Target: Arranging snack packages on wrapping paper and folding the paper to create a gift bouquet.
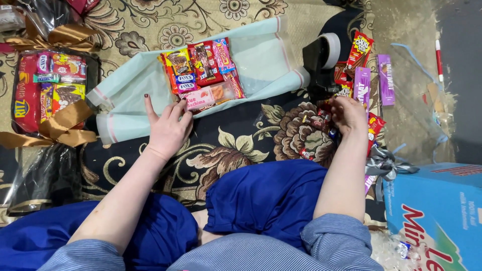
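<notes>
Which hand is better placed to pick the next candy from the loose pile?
Right, probably. The right hand already rests on the loose candy pile, while the left hand lies flat beside the arranged sweets on the pale sheet.

Wrapping sheet (261, 55): pale green, pink-edged, spread flat on floor, centre-far | Sweets group (201, 73): bright packets and bars lying side by side on sheet's middle | Loose sweets pile (359, 85): purple and red packets scattered, right.

Blue striped sleeves, blue skirt
</notes>
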